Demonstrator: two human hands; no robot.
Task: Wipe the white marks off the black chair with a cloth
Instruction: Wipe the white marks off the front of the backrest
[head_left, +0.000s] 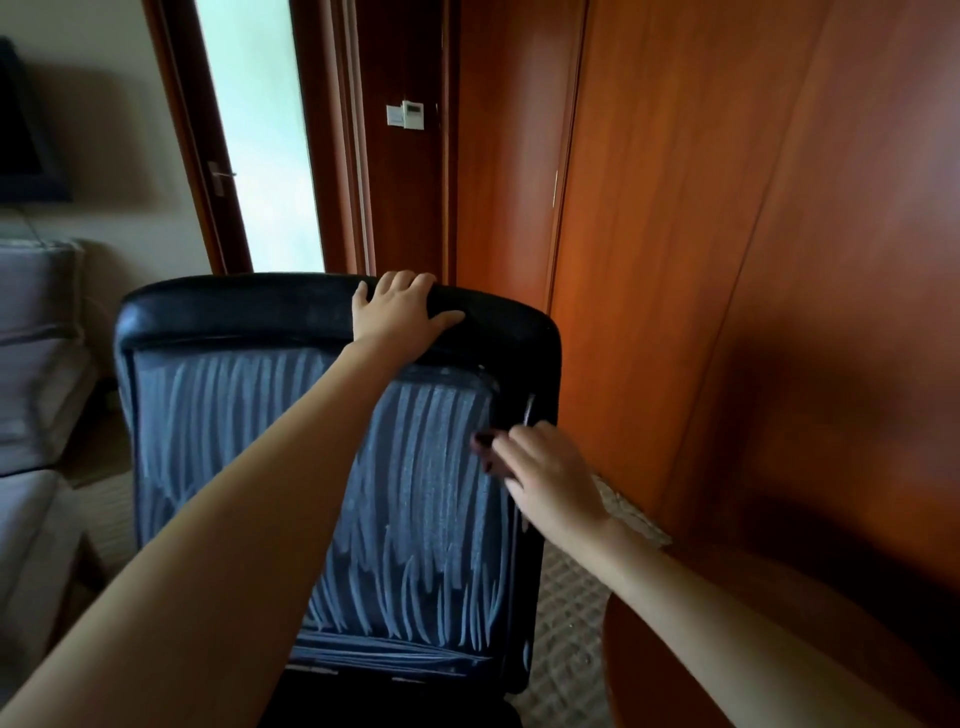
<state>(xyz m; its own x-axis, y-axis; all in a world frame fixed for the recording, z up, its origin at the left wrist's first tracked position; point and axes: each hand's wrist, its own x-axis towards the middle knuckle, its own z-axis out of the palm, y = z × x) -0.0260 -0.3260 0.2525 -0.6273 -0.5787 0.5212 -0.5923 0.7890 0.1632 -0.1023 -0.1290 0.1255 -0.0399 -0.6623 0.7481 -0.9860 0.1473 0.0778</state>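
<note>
The black chair (218, 317) stands with its back facing me, filling the middle of the view. White streaky marks (228, 431) run up and down across its mesh back panel. My left hand (400, 312) grips the padded top edge of the chair back, fingers curled over it. My right hand (550, 478) presses a small dark cloth (488, 452) against the panel's upper right side, near the frame; most of the cloth is hidden under my fingers.
A wooden wall and closet doors (727, 260) rise close on the right. A round wooden table (675, 649) edge sits at the lower right. A grey sofa (36, 364) is at the left. A glass door (260, 145) stands behind the chair.
</note>
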